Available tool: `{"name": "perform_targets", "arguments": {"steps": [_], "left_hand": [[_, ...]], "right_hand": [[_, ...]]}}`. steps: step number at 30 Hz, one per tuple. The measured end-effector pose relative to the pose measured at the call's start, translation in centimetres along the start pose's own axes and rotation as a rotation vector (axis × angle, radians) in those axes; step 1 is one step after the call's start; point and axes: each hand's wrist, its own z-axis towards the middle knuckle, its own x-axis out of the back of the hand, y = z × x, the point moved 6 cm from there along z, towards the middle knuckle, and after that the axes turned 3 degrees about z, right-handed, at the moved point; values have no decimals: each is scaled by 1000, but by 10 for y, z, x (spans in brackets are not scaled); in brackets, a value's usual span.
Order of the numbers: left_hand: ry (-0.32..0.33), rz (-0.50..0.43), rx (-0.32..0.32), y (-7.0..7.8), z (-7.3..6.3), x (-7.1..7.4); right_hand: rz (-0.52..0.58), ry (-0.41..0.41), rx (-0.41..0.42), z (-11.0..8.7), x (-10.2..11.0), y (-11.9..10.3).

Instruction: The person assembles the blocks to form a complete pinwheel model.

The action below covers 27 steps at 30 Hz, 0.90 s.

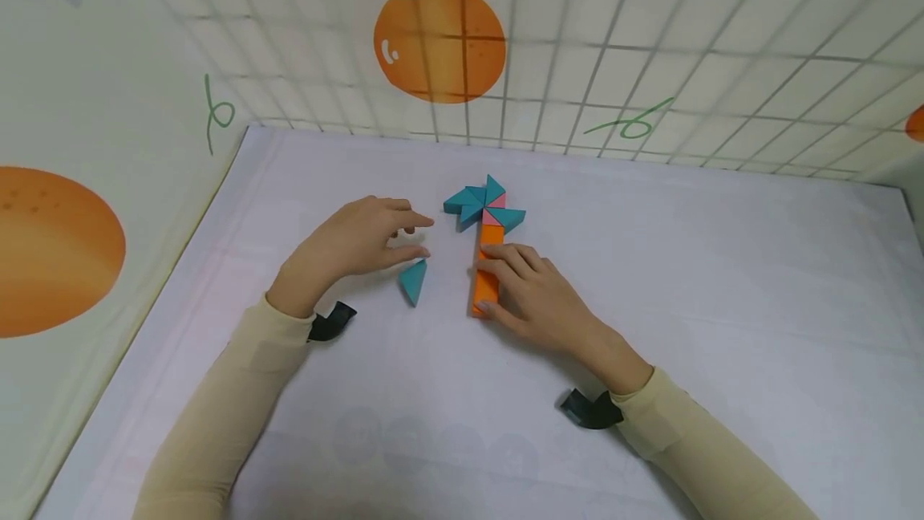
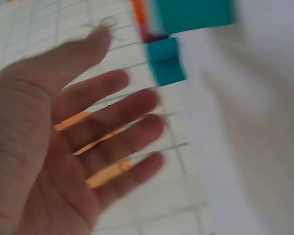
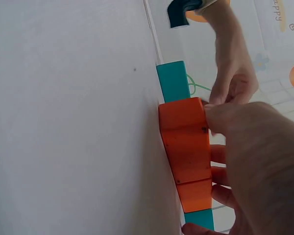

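My right hand [image 1: 537, 295] rests over a straight row of orange blocks [image 1: 486, 289], its thumb by the near end and its fingers curled over the row. In the right wrist view the orange blocks [image 3: 188, 154] lie end to end on the table. Above the row's far end, teal triangular blocks [image 1: 509, 219] and pink triangular blocks [image 1: 497, 201] fan out like a pinwheel. My left hand [image 1: 354, 239] hovers to the left, fingers loosely spread, holding nothing. Just below its thumb lies a loose teal block [image 1: 413, 283], which looks large in the left wrist view.
A white cloth covers the table [image 1: 693, 279]. Behind it stands a pale grid-patterned backdrop [image 1: 563, 46] printed with an orange fruit [image 1: 440, 42]. Dark curved pieces [image 1: 592, 410] stick out beneath both sleeve cuffs.
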Motion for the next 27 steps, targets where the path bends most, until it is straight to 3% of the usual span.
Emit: {"name": "perform_targets", "arguments": {"steps": [4,8,12,20,27], "left_hand": [[-178,-74,79,-1,-7,-2],[-268,-104,95,1,-9,-9],[-274,-127,93,2,-8,-12],[-232,-171,2,8,-5,-11],[-218,-166,5,5,-1,-13]], "right_hand": [[4,-5,-6,0,0,-1],[2,-3,-9,0,0,0],[-2,-1,-7,1,-1,0],[-4,-3,-5,1,-1,-1],[-3,6,-3,0,0,-1]]}}
